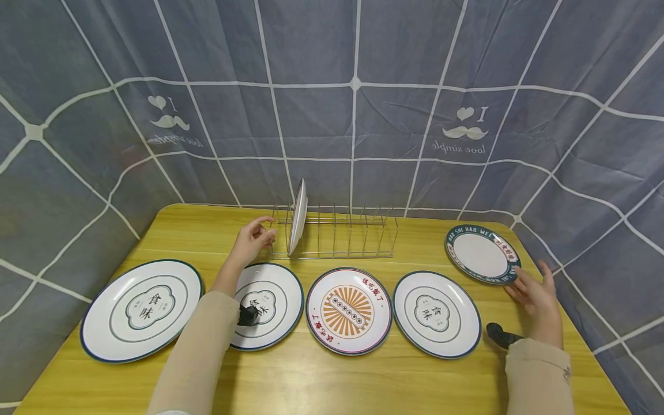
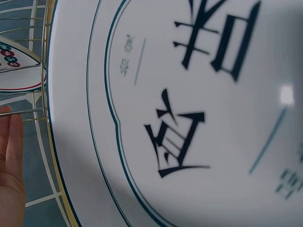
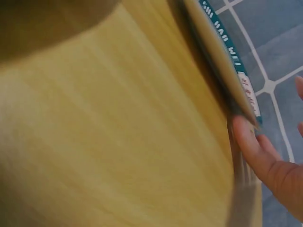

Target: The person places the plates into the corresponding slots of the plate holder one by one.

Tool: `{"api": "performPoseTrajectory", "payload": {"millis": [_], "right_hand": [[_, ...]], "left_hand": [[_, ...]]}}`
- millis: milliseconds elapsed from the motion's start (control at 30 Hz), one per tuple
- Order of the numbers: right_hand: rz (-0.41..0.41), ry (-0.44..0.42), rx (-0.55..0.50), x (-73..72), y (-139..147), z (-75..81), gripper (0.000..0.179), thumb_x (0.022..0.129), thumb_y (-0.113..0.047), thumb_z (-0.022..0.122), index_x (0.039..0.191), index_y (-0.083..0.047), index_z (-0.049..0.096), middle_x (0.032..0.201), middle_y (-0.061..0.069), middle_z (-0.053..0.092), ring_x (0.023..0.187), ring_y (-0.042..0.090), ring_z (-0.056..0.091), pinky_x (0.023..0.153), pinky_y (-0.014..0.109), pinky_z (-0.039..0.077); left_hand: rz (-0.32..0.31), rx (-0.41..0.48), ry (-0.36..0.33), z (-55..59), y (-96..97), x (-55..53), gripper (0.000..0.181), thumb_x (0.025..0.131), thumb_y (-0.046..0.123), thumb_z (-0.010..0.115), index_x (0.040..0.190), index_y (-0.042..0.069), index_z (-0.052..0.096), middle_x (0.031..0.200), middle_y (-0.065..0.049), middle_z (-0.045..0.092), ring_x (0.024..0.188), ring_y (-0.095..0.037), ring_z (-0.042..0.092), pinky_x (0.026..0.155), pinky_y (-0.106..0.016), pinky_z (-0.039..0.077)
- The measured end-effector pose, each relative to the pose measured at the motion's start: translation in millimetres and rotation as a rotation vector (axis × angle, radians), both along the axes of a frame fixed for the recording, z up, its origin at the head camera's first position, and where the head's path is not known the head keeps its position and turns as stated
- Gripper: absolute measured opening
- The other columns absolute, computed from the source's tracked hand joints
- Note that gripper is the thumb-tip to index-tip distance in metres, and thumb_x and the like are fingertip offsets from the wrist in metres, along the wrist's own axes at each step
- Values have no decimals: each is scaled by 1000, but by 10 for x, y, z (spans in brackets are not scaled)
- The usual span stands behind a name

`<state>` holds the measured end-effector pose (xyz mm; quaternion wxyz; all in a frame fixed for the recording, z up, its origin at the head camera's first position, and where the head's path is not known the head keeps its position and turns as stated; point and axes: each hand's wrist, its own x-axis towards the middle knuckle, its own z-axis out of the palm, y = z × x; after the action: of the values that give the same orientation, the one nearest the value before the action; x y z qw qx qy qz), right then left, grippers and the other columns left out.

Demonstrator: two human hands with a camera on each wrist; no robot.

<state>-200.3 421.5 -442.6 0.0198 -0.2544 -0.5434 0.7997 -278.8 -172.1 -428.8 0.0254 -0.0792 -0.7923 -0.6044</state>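
Along the back of the table (image 1: 311, 386), wire rack (image 1: 335, 233) stands with its long axis running left to right, parallel to the back edge. Standing plate (image 1: 298, 219) sits upright near its left end, nearly edge-on to the head view, top leaning slightly right. Left hand (image 1: 249, 239) is at the rack's left end, grip closed, thumb and finger pinching the end wire.

Far right, green-rimmed plate (image 1: 479, 255) is face up, lettering round the rim. Right hand (image 1: 536, 297) has its grip on the near right rim, thumb and one finger pinching, other fingers spread away. Right wrist view blurred at the plate edge; can't tell whether it's lifted off the table.

Row in front of rack, all face up: large plate (image 1: 140, 311) at left, second plate (image 1: 277, 291) partly behind the left sleeve (image 1: 199, 351), sunburst plate (image 1: 349, 311) with its printed strip slanting down to the right, fourth plate (image 1: 437, 314). Blue-grey curtain (image 1: 321, 127) behind.
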Motion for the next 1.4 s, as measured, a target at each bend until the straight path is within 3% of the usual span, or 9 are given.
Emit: {"api": "performPoseTrajectory", "payload": {"millis": [200,333,433,567,700,867,1067,1267,1400], "right_hand": [[144,-20,-9,-40,-11,-80,99,85,-7,62,143,-39,-11,89,-5,51,73,7,62,71,30,56],[182,-29,105,-67,-12,-128,103,82,-6,66,145,-33,-10,109,8,40,74,4,60,73,26,55],[193,-37,184,-87,-22,-158,102,81,-3,66,146,-29,-8,131,23,18,72,2,59,74,23,54],[160,-72,243,-128,-38,-193,100,79,0,67,147,-24,-1,131,24,13,68,3,58,72,21,54],[112,-87,167,-153,-32,-213,99,78,7,66,148,-24,3,112,11,25,67,7,60,72,23,54],[120,-50,50,-108,8,-214,94,81,12,58,147,-26,2,109,8,31,68,9,62,71,24,55],[184,20,-27,-12,46,-221,90,85,10,55,146,-32,4,120,6,27,76,9,62,74,23,54],[156,125,-227,20,40,-247,88,88,14,46,144,-39,5,144,-6,8,82,12,63,74,27,54],[159,205,-293,33,33,-243,86,89,14,44,144,-43,8,132,-3,26,83,15,64,73,30,55]], "left_hand": [[-2,8,-1,1,3,3,35,91,7,55,124,-2,49,83,-22,53,82,-38,57,79,-50,51],[0,5,-1,-2,0,2,35,91,8,55,124,-2,49,83,-22,53,83,-39,57,79,-50,51],[-3,3,1,-8,-2,-5,35,91,8,55,124,-2,49,83,-22,53,84,-40,57,79,-50,51],[-5,0,-1,-10,-4,-11,35,91,9,55,124,-2,49,82,-22,53,84,-41,57,79,-50,51],[-3,-2,-1,-5,-7,-6,35,91,9,56,124,-1,49,82,-21,53,84,-41,57,79,-50,51],[-7,1,0,-10,-10,-10,35,91,9,55,124,-2,49,82,-22,52,83,-40,57,79,-50,51],[-2,-11,-5,-25,-19,-20,37,91,11,56,125,-1,48,82,-21,53,81,-35,58,79,-47,52],[4,-16,-5,-29,-16,-22,37,91,11,56,125,-1,49,83,-20,53,82,-36,58,79,-47,52],[4,-14,0,-37,-14,-25,36,91,10,56,125,-1,49,82,-20,53,82,-37,57,79,-47,52]]}}
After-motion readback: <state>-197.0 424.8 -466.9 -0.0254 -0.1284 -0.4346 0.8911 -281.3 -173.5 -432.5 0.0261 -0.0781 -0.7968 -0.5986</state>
